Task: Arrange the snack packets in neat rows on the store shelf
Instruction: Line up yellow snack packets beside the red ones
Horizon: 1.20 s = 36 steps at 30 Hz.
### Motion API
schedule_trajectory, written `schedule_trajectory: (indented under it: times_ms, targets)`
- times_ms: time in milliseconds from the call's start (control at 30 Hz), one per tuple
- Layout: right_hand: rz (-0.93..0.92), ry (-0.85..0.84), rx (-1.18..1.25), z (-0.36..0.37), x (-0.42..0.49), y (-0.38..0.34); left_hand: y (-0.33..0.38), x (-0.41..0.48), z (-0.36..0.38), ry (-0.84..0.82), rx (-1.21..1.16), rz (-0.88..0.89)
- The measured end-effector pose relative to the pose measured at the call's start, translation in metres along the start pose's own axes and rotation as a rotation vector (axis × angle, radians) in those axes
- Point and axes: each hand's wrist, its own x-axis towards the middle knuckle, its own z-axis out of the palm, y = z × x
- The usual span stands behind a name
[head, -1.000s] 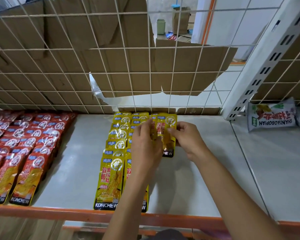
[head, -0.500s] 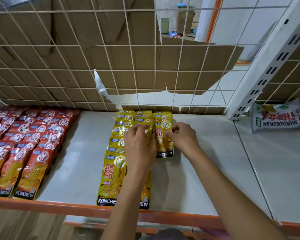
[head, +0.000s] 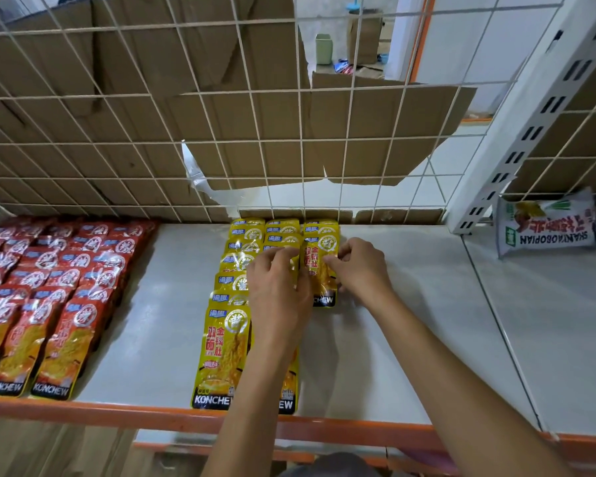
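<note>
- The shelf (head: 375, 356) is pale with an orange front lip, backed by a white wire grid (head: 221, 139) with brown cardboard (head: 135, 98) behind it.
- 3 columns of yellow snack packets (head: 226, 342) run from the grid toward the front edge near the shelf's middle; the 2 left columns reach the lip, overlapping like shingles.
- The third, rightmost column is short, ending with a front yellow packet (head: 319, 270) lying flat near the back of the shelf.
- The left hand (head: 279, 290) rests over the middle column, its fingertips curled onto the left edge of that front yellow packet.
- The right hand (head: 358, 270) pinches the same packet's right edge between thumb and fingers, so both hands grip it where it lies.
- Red snack packets (head: 59, 304) fill the left end of the shelf in overlapping rows, well apart from the yellow ones.
- A white bag (head: 547, 225) printed in green and orange lies on the neighbouring shelf section to the right, beyond a white slotted upright (head: 530, 132).
</note>
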Motion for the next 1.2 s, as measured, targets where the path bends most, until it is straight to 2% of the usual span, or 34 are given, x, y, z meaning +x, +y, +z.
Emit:
schedule_trajectory:
  times_ms: [100,200,400,567,733,1000,1200]
  targets:
    - [0.009,0.009,0.042,-0.001,-0.001,0.003,0.003,0.000,0.001,-0.007,0.018,0.006]
    - [-0.017,0.038,-0.017,-0.013,-0.013,0.011,0.008,0.000,0.003,-0.003,0.036,0.037]
    - [-0.135,0.234,-0.093,-0.056,-0.047,0.056,0.023,0.002,0.024,0.020,0.155,0.200]
    - [-0.095,0.427,-0.240,-0.110,-0.075,0.103,0.053,-0.005,0.051,-0.031,0.160,0.284]
    - [0.007,0.527,-0.244,-0.155,-0.094,0.149,0.105,-0.026,0.087,-0.179,0.055,0.371]
    - [0.194,0.638,-0.288,-0.238,-0.101,0.231,0.198,-0.063,0.152,-0.424,0.019,0.516]
    - [0.337,0.680,-0.297,-0.306,-0.082,0.286,0.274,-0.078,0.198,-0.589,0.084,0.676]
